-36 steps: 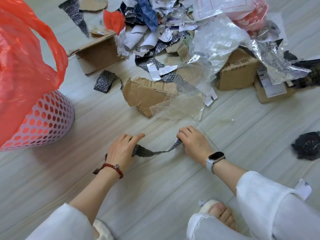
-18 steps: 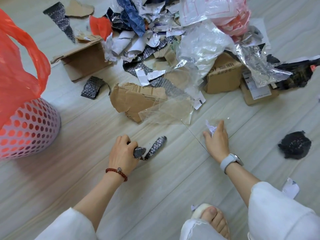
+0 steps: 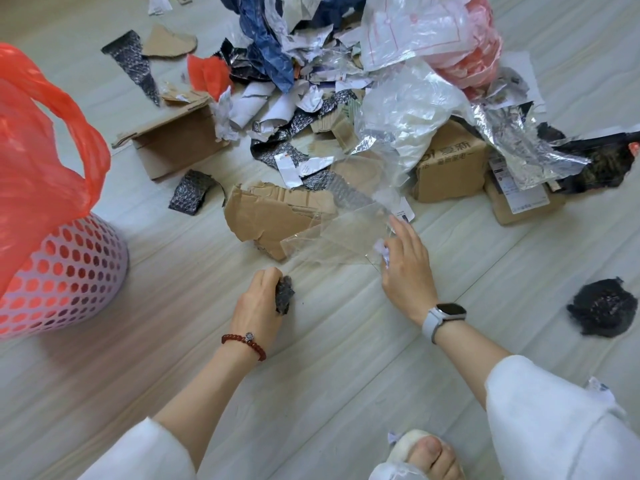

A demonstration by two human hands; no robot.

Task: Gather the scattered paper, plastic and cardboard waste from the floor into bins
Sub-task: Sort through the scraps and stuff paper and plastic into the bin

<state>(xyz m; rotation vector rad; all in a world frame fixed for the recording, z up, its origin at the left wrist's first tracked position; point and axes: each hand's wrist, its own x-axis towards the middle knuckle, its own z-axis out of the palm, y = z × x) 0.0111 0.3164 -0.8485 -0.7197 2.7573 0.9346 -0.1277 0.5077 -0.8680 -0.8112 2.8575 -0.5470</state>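
My left hand [image 3: 258,303] is curled tight round a crumpled black scrap of bubble wrap [image 3: 284,295], held low just above the pale plank floor [image 3: 311,368], with a red bead bracelet [image 3: 244,342] on that wrist. My right hand [image 3: 405,271] reaches forward with its fingers loosely spread, a small wad of white paper [image 3: 382,249] tucked under the thumb side, and the fingertips sit at the edge of a clear plastic sheet [image 3: 339,237]; a grey smartwatch [image 3: 445,315] is on that wrist. The clear sheet lies partly over a torn piece of brown cardboard [image 3: 270,213]. Beyond them the main heap spreads across the floor: a cardboard box [image 3: 450,171] with printing on its side, crinkled silver foil film [image 3: 519,143], white paper shreds, a blue bag and a red plastic bag [image 3: 474,50] at the back. An open flattened box [image 3: 180,143] lies to the left of the heap, and a black bubble-wrap piece [image 3: 192,190] is near it. Far left stands the pink perforated bin [image 3: 65,275], lined with a red plastic bag [image 3: 38,140]. A black crumpled clump [image 3: 602,306] lies apart on the right.
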